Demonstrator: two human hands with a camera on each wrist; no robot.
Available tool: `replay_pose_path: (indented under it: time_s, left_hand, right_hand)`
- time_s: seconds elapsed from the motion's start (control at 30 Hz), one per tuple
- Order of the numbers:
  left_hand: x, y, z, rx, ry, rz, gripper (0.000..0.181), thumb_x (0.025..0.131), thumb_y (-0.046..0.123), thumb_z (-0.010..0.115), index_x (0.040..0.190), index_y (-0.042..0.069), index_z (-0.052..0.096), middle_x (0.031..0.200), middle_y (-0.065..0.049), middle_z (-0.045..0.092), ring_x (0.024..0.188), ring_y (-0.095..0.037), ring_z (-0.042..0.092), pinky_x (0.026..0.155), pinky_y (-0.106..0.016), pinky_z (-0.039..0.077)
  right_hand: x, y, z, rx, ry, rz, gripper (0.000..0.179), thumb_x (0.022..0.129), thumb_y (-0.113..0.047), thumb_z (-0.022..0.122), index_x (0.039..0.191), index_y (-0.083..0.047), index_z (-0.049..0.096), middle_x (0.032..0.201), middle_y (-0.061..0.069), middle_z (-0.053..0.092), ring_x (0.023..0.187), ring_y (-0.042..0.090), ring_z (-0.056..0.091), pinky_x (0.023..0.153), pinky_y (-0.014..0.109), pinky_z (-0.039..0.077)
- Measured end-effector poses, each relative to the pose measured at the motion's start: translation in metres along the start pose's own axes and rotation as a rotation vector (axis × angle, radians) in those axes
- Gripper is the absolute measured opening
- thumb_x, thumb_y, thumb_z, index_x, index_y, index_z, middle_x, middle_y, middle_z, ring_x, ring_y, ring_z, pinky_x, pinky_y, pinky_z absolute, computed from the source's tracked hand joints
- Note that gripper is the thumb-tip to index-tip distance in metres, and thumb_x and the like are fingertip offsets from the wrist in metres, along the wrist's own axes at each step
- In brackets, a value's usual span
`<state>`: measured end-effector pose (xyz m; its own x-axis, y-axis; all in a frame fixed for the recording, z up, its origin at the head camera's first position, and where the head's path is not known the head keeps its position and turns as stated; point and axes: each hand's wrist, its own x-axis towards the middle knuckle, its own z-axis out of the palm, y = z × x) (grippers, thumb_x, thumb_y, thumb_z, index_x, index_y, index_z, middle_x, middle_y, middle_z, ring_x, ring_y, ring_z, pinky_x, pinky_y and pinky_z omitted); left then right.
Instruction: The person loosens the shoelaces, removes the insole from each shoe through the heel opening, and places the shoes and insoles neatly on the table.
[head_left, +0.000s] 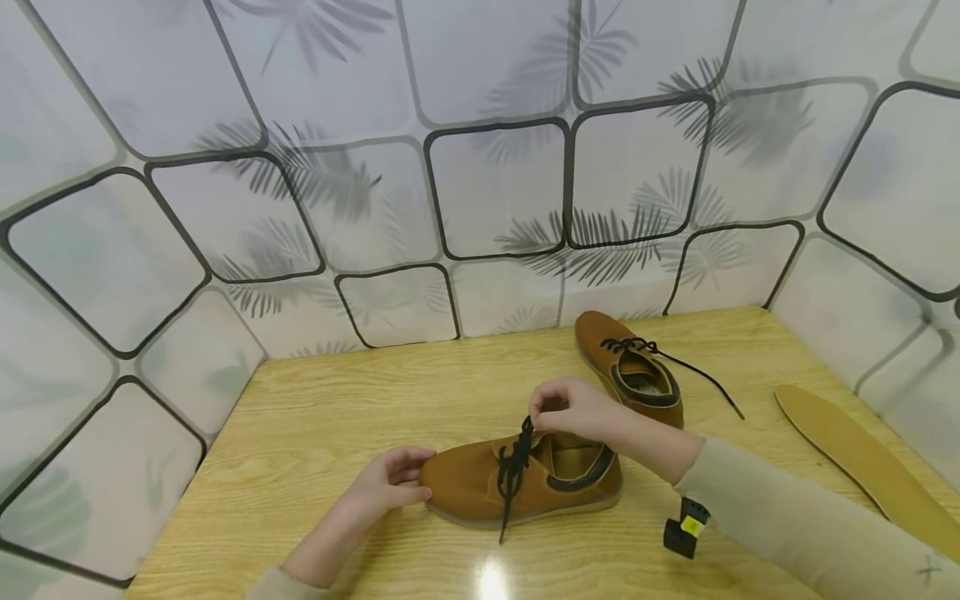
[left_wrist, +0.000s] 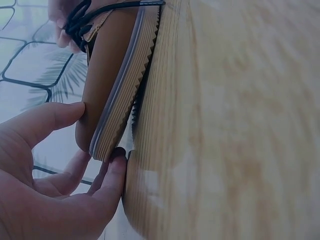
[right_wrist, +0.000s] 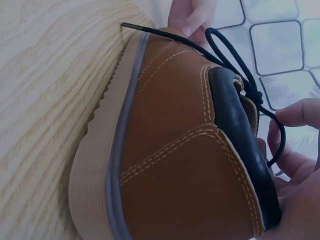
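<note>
The head view puts me over a pale wooden worktop, where a near brown lace-up shoe sits well in from the back edge, its toe toward the left edge and its heel toward the right. The left hand has its grip clamped on the toe, fingers on the upper and thumb low at the sole. The right hand has its grip together on a loop of that shoe's black lace, pinched between thumb and finger.

I'd judge the lacing here well along: a knot sits at the shoe's opening, with loops by it and one tipped end hanging over the side. Whether the bow is being made or undone, I cannot tell. The far brown lace-up shoe, toe up by the back edge, looks less finished; its dark lace trails one end toward the right edge, and I see no full bow there. A tan insole lies along the right edge, outside both shoes, partly behind the sleeve.

Counting: two shoes, two laces, one in each, one insole, two hands.
</note>
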<state>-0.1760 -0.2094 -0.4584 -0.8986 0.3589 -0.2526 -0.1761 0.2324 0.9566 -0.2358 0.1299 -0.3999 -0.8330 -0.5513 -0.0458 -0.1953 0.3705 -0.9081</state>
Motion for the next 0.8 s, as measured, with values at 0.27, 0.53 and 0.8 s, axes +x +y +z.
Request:
replay_pose_path:
  time_s: [0.27, 0.53, 0.8]
  left_hand:
    - [0.0005, -0.0006, -0.0009, -0.002, -0.007, 0.005, 0.06, 0.095, 0.003, 0.074, 0.148, -0.01, 0.049, 0.144, -0.021, 0.06, 0.115, -0.017, 0.064, 0.096, -0.025, 0.055]
    - [0.0002, -0.0004, -0.0004, -0.008, -0.007, 0.004, 0.061, 0.095, 0.002, 0.074, 0.149, -0.01, 0.049, 0.145, -0.022, 0.059, 0.115, -0.017, 0.064, 0.096, -0.025, 0.055]
    - [0.0008, -0.0012, -0.0013, -0.02, -0.017, 0.012, 0.06, 0.095, 0.005, 0.074, 0.148, -0.01, 0.049, 0.144, -0.021, 0.059, 0.115, -0.018, 0.063, 0.096, -0.025, 0.055]
  right_hand:
    - [0.0012, 0.0015, 0.0012, -0.098, -0.039, -0.1, 0.004, 0.095, -0.006, 0.07, 0.094, -0.002, 0.069, 0.09, 0.003, 0.07, 0.083, 0.014, 0.061, 0.077, 0.027, 0.052]
    - [0.0028, 0.0052, 0.0024, -0.239, -0.074, -0.155, 0.005, 0.096, -0.014, 0.074, 0.092, -0.011, 0.072, 0.087, -0.003, 0.072, 0.08, 0.005, 0.063, 0.074, 0.024, 0.052]
    - [0.0029, 0.0045, 0.0037, -0.221, -0.047, -0.122, 0.005, 0.092, -0.01, 0.07, 0.087, -0.01, 0.071, 0.084, -0.003, 0.068, 0.079, 0.009, 0.058, 0.076, 0.025, 0.05]
